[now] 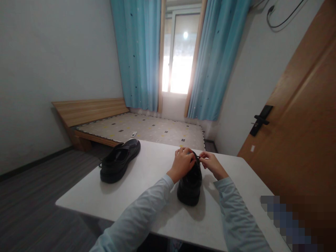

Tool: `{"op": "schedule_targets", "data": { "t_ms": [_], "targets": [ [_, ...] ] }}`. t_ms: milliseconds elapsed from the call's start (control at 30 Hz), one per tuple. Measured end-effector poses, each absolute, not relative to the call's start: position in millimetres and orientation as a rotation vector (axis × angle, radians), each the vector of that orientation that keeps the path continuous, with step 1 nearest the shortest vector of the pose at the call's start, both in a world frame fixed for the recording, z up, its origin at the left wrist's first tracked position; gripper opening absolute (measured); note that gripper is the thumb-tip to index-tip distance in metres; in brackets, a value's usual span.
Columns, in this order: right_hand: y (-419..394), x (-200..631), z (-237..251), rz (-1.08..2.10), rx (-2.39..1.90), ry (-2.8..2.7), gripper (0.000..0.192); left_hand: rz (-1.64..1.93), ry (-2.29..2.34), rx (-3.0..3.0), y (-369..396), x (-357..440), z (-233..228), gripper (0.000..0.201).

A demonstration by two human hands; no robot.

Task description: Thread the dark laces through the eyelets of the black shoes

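A black leather shoe [189,187] stands on the white table [147,168] in front of me, heel toward me. My left hand [183,162] rests over its laced top, fingers curled around a black lace. My right hand [210,163] is just to the right of the shoe and pinches a black lace end between thumb and fingers. Both arms wear pale blue sleeves. A second black shoe [119,160] lies on the table's left part, apart from both hands, its laces trailing off the edge.
A low wooden bed [94,115] with a patterned mattress lies beyond the table. Blue curtains [139,52] frame a bright window. At the right, close to the table's edge, is a wooden door [301,133] with a black handle. Dark floor lies to the left.
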State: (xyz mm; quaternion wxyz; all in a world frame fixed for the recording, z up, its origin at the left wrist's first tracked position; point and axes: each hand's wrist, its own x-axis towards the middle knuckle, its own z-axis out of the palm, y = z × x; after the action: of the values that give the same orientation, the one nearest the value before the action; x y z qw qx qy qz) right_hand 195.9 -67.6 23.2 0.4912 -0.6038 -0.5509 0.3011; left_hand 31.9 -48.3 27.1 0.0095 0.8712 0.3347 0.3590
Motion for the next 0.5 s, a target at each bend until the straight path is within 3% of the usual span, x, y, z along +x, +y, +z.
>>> {"op": "schedule_targets", "data": {
  "t_ms": [500],
  "targets": [
    [-81,192,46,0.745,-1.173,-1.035,0.025,1.474,1.000,2.033,-30,13,35,0.011]
  ]
}}
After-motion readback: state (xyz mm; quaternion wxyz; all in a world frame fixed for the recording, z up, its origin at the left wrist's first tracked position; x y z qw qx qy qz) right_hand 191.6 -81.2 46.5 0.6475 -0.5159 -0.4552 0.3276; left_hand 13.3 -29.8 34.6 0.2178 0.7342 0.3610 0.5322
